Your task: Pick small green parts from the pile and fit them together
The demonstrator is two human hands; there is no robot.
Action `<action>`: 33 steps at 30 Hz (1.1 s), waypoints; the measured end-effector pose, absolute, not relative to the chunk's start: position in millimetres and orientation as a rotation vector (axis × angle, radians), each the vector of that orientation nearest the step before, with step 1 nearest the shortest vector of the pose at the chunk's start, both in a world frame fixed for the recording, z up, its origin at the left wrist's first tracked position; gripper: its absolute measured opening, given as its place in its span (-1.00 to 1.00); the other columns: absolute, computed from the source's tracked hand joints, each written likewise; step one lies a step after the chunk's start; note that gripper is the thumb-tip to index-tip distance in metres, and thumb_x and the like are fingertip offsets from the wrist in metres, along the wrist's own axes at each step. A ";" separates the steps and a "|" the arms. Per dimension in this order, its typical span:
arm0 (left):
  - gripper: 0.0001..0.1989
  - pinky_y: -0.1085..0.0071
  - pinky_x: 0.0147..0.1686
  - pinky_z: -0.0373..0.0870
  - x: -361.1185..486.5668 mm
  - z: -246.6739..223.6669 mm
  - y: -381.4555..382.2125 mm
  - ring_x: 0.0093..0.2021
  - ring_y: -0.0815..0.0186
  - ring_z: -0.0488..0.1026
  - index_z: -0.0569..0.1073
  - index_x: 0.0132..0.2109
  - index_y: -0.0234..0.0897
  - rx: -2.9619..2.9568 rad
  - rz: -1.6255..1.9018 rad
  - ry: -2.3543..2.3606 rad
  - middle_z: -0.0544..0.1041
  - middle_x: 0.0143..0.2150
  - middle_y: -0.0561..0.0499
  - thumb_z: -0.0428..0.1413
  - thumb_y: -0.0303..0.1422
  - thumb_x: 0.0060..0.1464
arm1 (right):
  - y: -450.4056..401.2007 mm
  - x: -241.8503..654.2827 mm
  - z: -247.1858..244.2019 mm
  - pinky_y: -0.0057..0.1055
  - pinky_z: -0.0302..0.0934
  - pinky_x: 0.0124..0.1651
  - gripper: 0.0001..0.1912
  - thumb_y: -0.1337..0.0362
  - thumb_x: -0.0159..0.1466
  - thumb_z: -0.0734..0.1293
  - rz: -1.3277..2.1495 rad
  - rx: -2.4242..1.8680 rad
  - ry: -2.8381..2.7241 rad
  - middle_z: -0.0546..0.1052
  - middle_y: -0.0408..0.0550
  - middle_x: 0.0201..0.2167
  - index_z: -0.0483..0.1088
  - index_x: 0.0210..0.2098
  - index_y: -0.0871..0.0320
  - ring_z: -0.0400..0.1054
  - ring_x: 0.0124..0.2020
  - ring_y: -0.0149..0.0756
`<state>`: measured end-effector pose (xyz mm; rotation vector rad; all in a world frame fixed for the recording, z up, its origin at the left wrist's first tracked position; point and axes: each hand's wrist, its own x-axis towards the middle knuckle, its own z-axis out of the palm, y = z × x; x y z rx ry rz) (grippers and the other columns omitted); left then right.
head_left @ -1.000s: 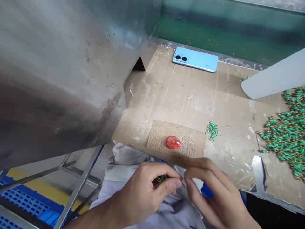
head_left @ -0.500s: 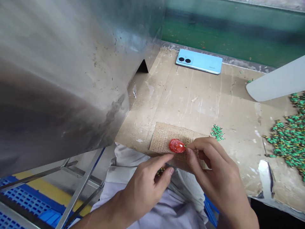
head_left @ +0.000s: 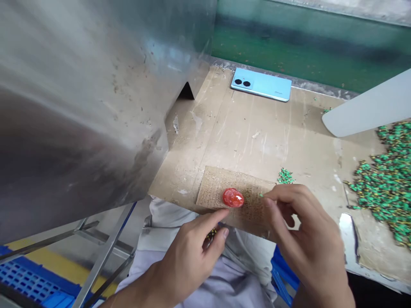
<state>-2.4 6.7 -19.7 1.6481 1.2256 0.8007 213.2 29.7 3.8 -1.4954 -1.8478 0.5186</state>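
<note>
Few green components (head_left: 211, 234) — perhaps — in left hand (head_left: 189, 259).

Left-hand grip (head_left: 189, 261) curled around a few green-and-gold components (head_left: 211, 234), forefinger just beside a glossy red blob (head_left: 233, 197) on a textured cork mat (head_left: 212, 192). Right-hand grip (head_left: 302, 231) pinching a tiny green component (head_left: 260, 195) above that mat. Farther off, on a scuffed cardboard-covered surface (head_left: 244, 141), a heap of green components (head_left: 385, 184) and a pale blue smartphone (head_left: 260, 84).

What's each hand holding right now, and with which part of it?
The left hand holds a small clump of green components in its fingers; the right hand seems to pinch a tiny green piece at its fingertips.
</note>
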 end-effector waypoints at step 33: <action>-0.59 0.49 0.14 0.58 0.9 -35.0 1.0 0.04 0.25 0.71 0.54 0.28 -0.44 1.800 0.877 1.173 0.71 0.11 -0.25 0.10 -0.56 0.34 | 49.8 239.3 -22.5 -0.34 0.28 -0.21 -0.89 0.34 0.45 0.30 0.307 -1.695 -1.993 0.49 -0.11 -0.28 0.38 -0.25 0.08 0.43 -0.28 -0.28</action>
